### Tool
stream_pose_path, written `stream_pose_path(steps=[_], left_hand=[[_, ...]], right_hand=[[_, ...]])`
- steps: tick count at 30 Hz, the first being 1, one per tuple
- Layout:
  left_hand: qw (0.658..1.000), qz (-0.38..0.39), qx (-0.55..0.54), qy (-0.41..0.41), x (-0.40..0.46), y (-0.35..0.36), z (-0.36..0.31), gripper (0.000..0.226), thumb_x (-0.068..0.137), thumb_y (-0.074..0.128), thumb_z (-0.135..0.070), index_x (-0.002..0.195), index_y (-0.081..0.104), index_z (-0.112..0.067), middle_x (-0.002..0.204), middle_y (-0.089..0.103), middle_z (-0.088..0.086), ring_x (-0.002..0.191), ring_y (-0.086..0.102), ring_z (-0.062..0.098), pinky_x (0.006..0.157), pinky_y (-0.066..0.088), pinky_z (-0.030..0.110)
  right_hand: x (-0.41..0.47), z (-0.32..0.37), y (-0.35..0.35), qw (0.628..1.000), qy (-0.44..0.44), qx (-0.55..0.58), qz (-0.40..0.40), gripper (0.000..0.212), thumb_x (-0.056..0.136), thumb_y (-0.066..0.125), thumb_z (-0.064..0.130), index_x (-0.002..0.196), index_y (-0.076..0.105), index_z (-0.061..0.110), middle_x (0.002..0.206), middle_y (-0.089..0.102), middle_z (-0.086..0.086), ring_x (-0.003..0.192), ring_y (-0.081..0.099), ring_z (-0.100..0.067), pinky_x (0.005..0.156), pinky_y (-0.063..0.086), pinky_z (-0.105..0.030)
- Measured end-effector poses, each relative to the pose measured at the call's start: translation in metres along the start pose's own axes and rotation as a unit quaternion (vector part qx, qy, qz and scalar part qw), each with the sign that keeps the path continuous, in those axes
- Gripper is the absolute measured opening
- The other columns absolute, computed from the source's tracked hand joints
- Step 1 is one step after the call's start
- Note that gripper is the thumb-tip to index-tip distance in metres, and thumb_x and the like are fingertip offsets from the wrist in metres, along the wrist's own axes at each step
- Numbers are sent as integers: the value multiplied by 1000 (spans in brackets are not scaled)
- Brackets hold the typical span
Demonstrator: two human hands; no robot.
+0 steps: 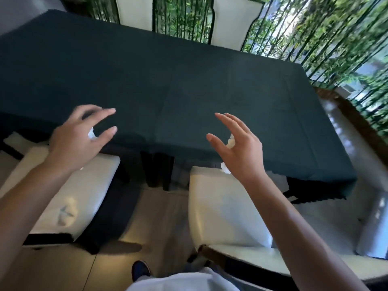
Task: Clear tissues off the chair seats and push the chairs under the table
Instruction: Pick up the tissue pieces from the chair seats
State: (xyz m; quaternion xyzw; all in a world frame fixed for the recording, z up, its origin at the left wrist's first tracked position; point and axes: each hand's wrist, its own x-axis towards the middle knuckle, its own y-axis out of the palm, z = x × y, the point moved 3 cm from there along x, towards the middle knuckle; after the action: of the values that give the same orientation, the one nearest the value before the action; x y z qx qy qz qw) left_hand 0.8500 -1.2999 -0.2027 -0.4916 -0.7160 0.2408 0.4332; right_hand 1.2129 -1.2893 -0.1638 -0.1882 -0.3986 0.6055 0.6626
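A table point(168, 80) under a dark green cloth fills the upper half of the view. My left hand point(79, 137) hovers over its near edge. Thumb and forefingers are spread, and a white tissue point(92, 133) sits against the palm. My right hand point(237, 143) is raised above the same edge, its lower fingers curled on a white tissue point(231, 142) that also pokes out under the palm. Below stand two white-cushioned chairs, pulled out from the table. The left seat point(88, 181) carries what looks like a crumpled tissue point(65, 213). The right seat point(222, 206) shows no tissue.
Two more white chair backs point(233, 22) stand at the table's far side, before a screen of bamboo. A glossy curved ledge point(346, 143) runs along the right. Tiled floor point(159, 217) shows between the near chairs, with my shoe point(140, 269) on it.
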Motion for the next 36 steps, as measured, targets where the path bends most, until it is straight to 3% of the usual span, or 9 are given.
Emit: stream_pose_path(steps=[4, 6, 8, 11, 16, 21, 27, 32, 36], left_hand=[[998, 17, 12, -59, -13, -39, 76, 43, 95, 68, -44, 136, 58, -44, 135, 32, -41, 95, 66, 24, 95, 47, 42], [997, 8, 14, -81, -22, -62, 108, 44, 94, 67, -48, 136, 53, -54, 138, 28, -41, 113, 62, 22, 99, 46, 43], [995, -8, -7, -96, -32, -83, 131, 43, 91, 64, -54, 129, 46, -65, 139, 27, -42, 118, 56, 12, 101, 45, 42], [991, -32, -5, -129, -45, -106, 159, 47, 93, 69, -47, 134, 49, -58, 139, 29, -39, 98, 50, -16, 99, 45, 39], [983, -46, 52, -169, -58, -131, 189, 48, 95, 68, -45, 141, 55, -39, 143, 28, -33, 123, 54, 21, 91, 47, 41], [968, -41, 84, -231, -58, -138, 209, 51, 96, 66, -42, 144, 52, -41, 160, 30, -15, 130, 52, 25, 86, 44, 39], [954, -73, 121, -265, -37, -119, 215, 46, 96, 64, -46, 141, 55, -42, 148, 38, -18, 124, 57, 26, 85, 47, 38], [938, -63, 161, -300, -10, -95, 213, 49, 96, 63, -45, 144, 53, -38, 159, 35, -5, 131, 51, 28, 86, 47, 41], [916, -75, 164, -359, -8, -84, 200, 52, 96, 62, -48, 146, 49, -41, 162, 32, -3, 132, 52, 30, 89, 49, 46]], right_hand=[[9, 53, 53, 999, -28, -1, 29, 50, 90, 70, 53, 138, 57, 46, 150, 51, 18, 122, 44, 4, 88, 32, -4], [14, 78, 80, 997, -51, 1, 50, 50, 90, 70, 52, 138, 58, 45, 150, 51, 17, 122, 44, 3, 86, 29, 2], [19, 101, 106, 995, -73, 6, 71, 50, 90, 71, 51, 138, 58, 44, 150, 51, 17, 119, 44, 1, 82, 27, 8], [30, 131, 135, 989, -118, -2, 88, 51, 90, 69, 53, 139, 58, 43, 151, 50, 16, 116, 46, -1, 77, 29, 4], [51, 165, 176, 979, -167, 17, 119, 50, 91, 68, 54, 139, 58, 41, 152, 50, 14, 108, 55, -4, 79, 41, -16], [75, 176, 215, 968, -183, 34, 166, 51, 92, 64, 60, 141, 55, 46, 154, 47, 18, 99, 56, 3, 75, 29, 1], [131, 161, 247, 958, -202, 58, 195, 51, 91, 66, 56, 140, 56, 44, 153, 48, 16, 101, 53, 3, 82, 39, -16], [186, 143, 265, 952, -190, 86, 224, 50, 92, 67, 53, 140, 57, 43, 151, 51, 15, 115, 54, 4, 85, 29, 0], [203, 155, 297, 930, -218, 94, 282, 52, 92, 66, 55, 141, 56, 45, 152, 49, 17, 101, 50, 8, 79, 27, 2]])
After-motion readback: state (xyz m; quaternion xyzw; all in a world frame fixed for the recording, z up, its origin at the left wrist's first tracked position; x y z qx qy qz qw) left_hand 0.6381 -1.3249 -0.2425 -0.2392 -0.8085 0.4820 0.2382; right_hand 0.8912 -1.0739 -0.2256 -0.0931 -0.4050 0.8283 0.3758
